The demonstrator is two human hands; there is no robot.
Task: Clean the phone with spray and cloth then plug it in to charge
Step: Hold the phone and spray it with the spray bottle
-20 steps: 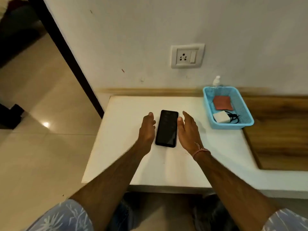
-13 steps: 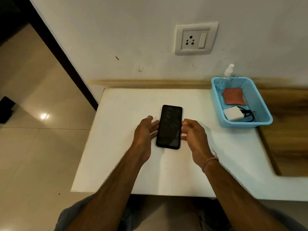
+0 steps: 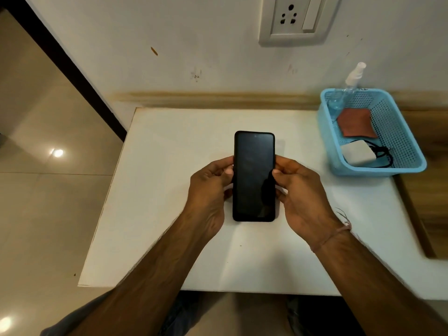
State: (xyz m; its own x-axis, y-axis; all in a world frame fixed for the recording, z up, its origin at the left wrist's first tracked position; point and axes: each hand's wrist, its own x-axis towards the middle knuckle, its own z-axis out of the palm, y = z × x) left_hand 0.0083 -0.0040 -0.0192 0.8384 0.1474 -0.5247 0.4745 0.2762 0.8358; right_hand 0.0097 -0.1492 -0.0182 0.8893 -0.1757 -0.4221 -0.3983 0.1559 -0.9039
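Note:
A black phone [image 3: 253, 175] with a dark screen is held face up over the white table [image 3: 169, 190]. My left hand [image 3: 208, 197] grips its left edge and my right hand [image 3: 300, 197] grips its right edge. At the right stands a blue basket [image 3: 409, 151] holding a clear spray bottle [image 3: 349, 90], a rust-brown cloth [image 3: 356, 126] and a white charger [image 3: 358, 152] with a black cable [image 3: 385, 154]. A wall socket [image 3: 293, 18] with a switch sits above the table.
The table's left edge drops to a tiled floor [image 3: 36, 190]. A dark door frame [image 3: 72, 69] runs diagonally at the left. A wooden surface [image 3: 431, 202] adjoins the table on the right, behind the basket.
Both hands have closed on the phone's edges and lifted it slightly off the table. The view has come closer and tilted down.

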